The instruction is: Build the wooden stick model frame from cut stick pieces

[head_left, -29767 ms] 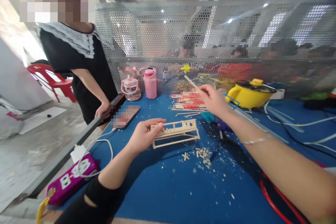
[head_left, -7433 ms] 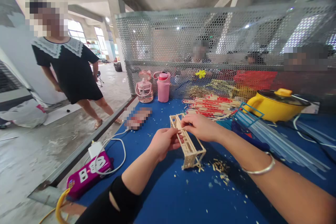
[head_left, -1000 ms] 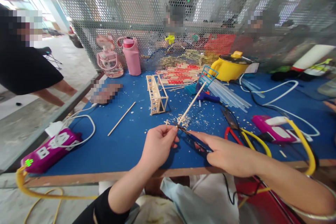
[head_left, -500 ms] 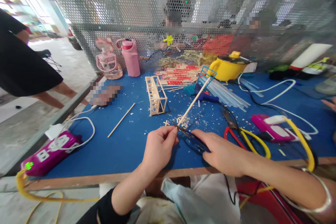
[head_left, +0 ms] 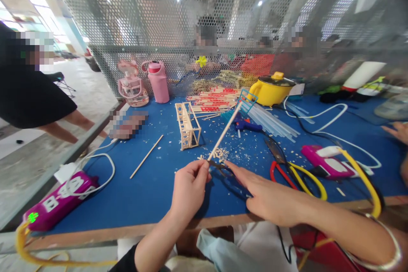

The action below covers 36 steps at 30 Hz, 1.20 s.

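Note:
My left hand point(head_left: 190, 187) pinches the lower end of a pale wooden stick point(head_left: 225, 131), which slants up to the right. My right hand point(head_left: 270, 197) holds dark-handled scissors point(head_left: 234, 180), their blades at the stick's lower end beside my left fingertips. Beyond my hands stands a small open frame point(head_left: 188, 127) built of sticks. Small wood offcuts point(head_left: 219, 153) lie scattered behind the scissors. Another single stick point(head_left: 146, 156) rests on the blue table point(head_left: 159, 197), left of my left hand.
Red-marked sticks point(head_left: 216, 98), clear glue sticks point(head_left: 274, 121), a blue glue gun point(head_left: 248, 125) and a yellow pot point(head_left: 270, 91) are at the back. Red-and-yellow pliers point(head_left: 282, 161) and a power strip point(head_left: 328, 161) lie right. Another person's hand point(head_left: 398, 131) shows at the right edge.
The view has tilted up slightly, so the table sits lower. The scissors' handles look wider apart, and my right index finger is straighter. The stick remains in my left hand.

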Each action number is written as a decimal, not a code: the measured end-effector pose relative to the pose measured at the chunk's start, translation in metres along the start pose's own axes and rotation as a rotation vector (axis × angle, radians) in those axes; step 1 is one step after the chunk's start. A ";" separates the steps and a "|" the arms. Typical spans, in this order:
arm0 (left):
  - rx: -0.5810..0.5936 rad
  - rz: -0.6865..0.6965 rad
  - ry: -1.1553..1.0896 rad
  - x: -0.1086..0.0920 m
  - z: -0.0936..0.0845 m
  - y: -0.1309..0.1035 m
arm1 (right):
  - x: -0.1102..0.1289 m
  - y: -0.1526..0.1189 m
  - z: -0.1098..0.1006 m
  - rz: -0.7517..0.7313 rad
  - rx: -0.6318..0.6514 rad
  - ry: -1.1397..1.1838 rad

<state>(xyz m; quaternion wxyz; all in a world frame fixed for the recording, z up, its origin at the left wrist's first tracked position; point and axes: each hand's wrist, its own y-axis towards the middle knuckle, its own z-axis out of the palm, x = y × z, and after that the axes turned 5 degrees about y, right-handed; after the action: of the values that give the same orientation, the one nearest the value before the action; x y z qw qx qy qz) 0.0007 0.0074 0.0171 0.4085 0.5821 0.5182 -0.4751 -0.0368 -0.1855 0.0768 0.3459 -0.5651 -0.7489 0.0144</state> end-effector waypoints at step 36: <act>0.436 0.270 0.330 -0.048 -0.027 -0.036 | 0.042 0.001 -0.013 -0.465 -0.344 -0.475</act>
<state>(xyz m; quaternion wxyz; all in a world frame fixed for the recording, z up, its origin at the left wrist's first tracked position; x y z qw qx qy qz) -0.0315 0.0283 0.0705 0.2438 0.7891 0.3810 -0.4156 -0.0341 -0.1537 0.1080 0.0565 -0.4108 -0.9080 -0.0601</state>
